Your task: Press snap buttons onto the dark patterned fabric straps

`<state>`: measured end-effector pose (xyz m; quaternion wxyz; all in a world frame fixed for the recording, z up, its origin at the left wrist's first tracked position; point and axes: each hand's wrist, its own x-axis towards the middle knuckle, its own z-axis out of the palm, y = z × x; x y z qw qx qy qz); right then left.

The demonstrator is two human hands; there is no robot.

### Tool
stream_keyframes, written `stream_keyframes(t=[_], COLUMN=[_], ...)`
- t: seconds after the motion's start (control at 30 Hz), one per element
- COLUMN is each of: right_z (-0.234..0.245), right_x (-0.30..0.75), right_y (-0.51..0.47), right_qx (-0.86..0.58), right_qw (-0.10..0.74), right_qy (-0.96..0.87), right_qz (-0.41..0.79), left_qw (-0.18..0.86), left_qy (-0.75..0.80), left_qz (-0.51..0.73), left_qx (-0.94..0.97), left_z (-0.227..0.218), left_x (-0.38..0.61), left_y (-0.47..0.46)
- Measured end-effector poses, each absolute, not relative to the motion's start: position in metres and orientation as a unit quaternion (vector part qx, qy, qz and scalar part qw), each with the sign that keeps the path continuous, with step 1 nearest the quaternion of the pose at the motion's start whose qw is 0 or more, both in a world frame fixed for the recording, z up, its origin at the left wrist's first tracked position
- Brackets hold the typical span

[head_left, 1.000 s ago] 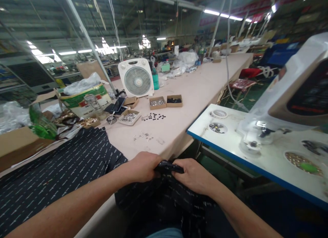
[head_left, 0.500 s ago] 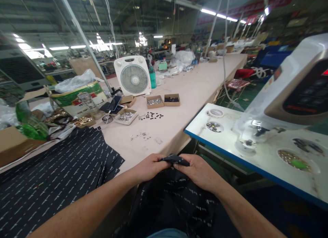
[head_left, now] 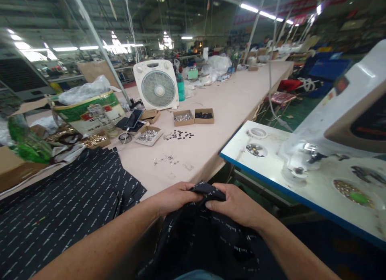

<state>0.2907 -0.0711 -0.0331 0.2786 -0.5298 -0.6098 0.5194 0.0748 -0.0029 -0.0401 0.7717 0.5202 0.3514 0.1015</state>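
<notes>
Black fabric (head_left: 208, 231) with small white lettering hangs in folds at the bottom centre, over my lap. My left hand (head_left: 177, 197) pinches its upper edge, thumb on the near side. Close beside it, my right hand (head_left: 233, 203) grips the same edge, which bends into a loop between the two hands. Most of the fingertips are hidden behind the cloth. To the left, a stack of black printed fabric pieces (head_left: 72, 207) lies on the table.
Loose silver snaps (head_left: 165, 160) and black snaps (head_left: 182, 134) lie on the pink table (head_left: 238, 95). Boxes of fasteners (head_left: 148, 135) stand near a white fan (head_left: 158, 87). On the right, a white snap-press machine (head_left: 325, 111) rises from a blue-edged worktop (head_left: 271, 183).
The fabric edge between my hands has opened into a rounder loop, and the right thumb sits slightly lower. The view has shifted a little; both hands keep their grip.
</notes>
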Motion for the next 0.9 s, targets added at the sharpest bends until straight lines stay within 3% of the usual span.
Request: stream_keyframes(t=[0.17, 0.37, 0.67, 0.9], right_z=[-0.041, -0.044, -0.06, -0.061], right_x=[0.287, 0.287, 0.296, 0.295], right_y=[-0.067, -0.061, -0.051, -0.039], right_qx=[-0.502, -0.5, -0.481, -0.525], right_qw=[0.323, 0.304, 0.291, 0.26], right_qy=[-0.565, -0.534, -0.502, -0.515], right_qz=[0.57, 0.61, 0.657, 0.626], left_qw=[0.74, 0.749, 0.836, 0.868], left_qy=[0.266, 0.301, 0.336, 0.325], left_qz=[0.062, -0.009, 0.106, 0.148], left_qx=[0.615, 0.59, 0.421, 0.346], left_z=[-0.042, -0.048, -0.071, -0.089], left_x=[0.07, 0.059, 0.066, 0.065], left_y=[0.007, 0.017, 0.003, 0.004])
